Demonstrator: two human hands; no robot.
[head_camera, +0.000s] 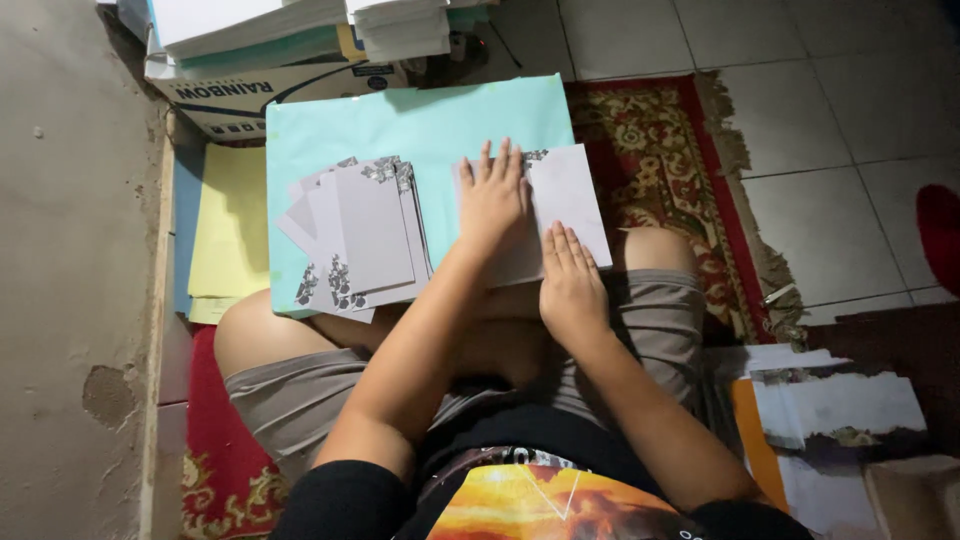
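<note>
Landmark: large turquoise paper sheet (420, 125) laid over the lap. White rectangular card with grey floral corner (575, 195) lay at its right edge. Left hand (492, 200) was pressed flat on it, fingers spread; right hand (570, 280) flat at its near edge, nothing gripped. Fanned stack of matching cards (360, 235) sat on its left half. Risk: card likely creased crooked if hands shifted unevenly; stack could slide off toward the knee.

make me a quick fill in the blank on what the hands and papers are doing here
1. Both hands press flat on a ____ card.
2. The left hand lies ____ from the body than the right hand.
3. The card pile rests on a ____ sheet.

Missing words: white; farther; turquoise
</note>
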